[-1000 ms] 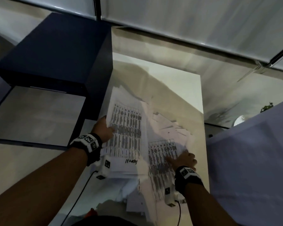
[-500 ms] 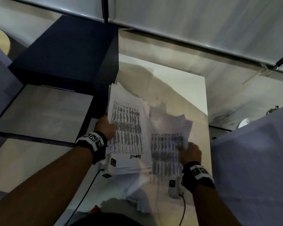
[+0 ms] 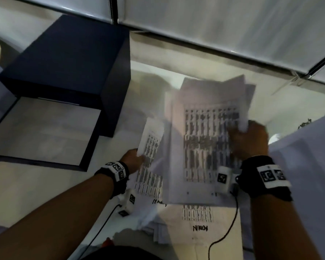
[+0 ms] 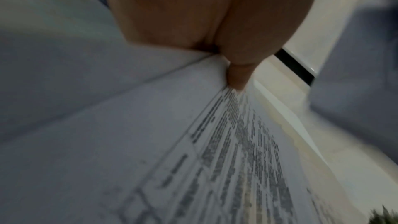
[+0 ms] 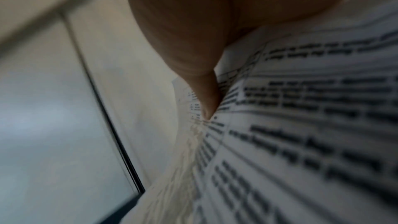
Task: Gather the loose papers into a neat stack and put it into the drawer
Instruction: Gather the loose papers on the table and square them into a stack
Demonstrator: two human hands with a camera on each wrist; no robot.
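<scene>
White printed papers lie scattered on the pale table [image 3: 281, 113]. My right hand [image 3: 249, 139] grips a thick bundle of sheets [image 3: 210, 139] by its right edge and holds it lifted and tilted above the table; the right wrist view shows the thumb [image 5: 206, 101] pressed on the printed top sheet [image 5: 301, 125]. My left hand [image 3: 133, 160] pinches the left edge of another set of printed sheets [image 3: 150, 152], its thumb [image 4: 238, 77] lying on the paper [image 4: 193, 159]. More sheets [image 3: 197, 222] lie flat near the front. The dark blue drawer [image 3: 43, 128] stands pulled out at the left.
The dark blue cabinet [image 3: 68, 57] above the drawer stands against the table's left side. White blinds [image 3: 214, 25] run along the back. A pale cloth-covered surface [image 3: 308, 184] sits at the right. Black cables [image 3: 225, 235] trail from both wrists over the front papers.
My right hand has closed on the right pile and raised it off the table, tilting it up. My left hand has shifted nearer and now pinches its own sheets by the edge.
</scene>
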